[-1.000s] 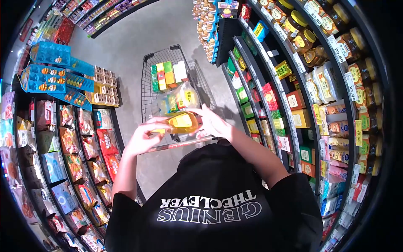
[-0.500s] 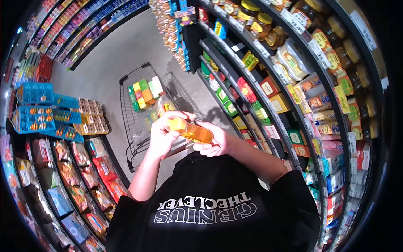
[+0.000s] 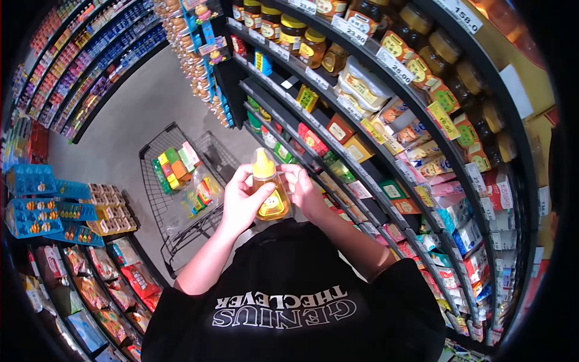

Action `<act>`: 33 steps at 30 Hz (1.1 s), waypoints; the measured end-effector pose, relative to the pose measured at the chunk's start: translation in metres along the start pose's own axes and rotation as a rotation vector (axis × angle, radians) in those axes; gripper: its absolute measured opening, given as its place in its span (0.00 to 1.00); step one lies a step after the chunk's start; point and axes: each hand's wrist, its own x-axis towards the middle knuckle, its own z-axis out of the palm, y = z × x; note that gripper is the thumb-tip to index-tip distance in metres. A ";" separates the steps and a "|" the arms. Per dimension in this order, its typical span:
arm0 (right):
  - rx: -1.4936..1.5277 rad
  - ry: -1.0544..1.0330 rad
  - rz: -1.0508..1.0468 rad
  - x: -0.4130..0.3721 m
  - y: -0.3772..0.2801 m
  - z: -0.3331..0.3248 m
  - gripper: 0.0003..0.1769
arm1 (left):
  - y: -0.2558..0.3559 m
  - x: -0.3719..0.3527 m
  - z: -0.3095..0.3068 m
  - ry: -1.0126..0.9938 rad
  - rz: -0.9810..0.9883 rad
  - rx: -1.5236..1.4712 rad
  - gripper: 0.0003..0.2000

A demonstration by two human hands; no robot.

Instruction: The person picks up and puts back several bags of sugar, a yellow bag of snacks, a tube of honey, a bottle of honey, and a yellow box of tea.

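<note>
An amber squeeze bottle (image 3: 272, 202) with a yellow nozzle top and a yellow label stands upright before my chest. My left hand (image 3: 242, 199) is wrapped round its left side, thumb across the front below the cap. On the bottle's other side, the bent fingers of my right hand (image 3: 303, 190) touch it near the shoulder. A shopping cart (image 3: 158, 211) stands beyond my left hand, holding a bundle of coloured boxes (image 3: 175, 168) and a clear plastic bag with a colourful packet (image 3: 202, 194).
Shelves of honey jars (image 3: 312, 47), boxes and packets curve along the right, edged with price tags (image 3: 395, 67). Blue display trays (image 3: 37, 208) and snack bags (image 3: 140, 279) are at the left. A rack of hanging toys (image 3: 196, 66) stands ahead at the aisle.
The bottle has turned from lying tilted to upright, label now showing. My right hand has moved from its base up to its side. The view has shifted, with the cart further left and lower.
</note>
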 end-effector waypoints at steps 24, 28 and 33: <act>-1.259 0.965 -0.847 0.164 -0.159 -0.054 0.26 | -0.206 -0.114 -0.193 0.410 -0.532 1.187 0.17; -1.288 0.961 -0.820 0.187 -0.165 -0.062 0.25 | -0.214 -0.130 -0.186 0.413 -0.544 1.306 0.18; -1.277 1.002 -0.759 0.209 -0.154 -0.076 0.24 | -0.219 -0.131 -0.181 0.536 -0.389 1.356 0.18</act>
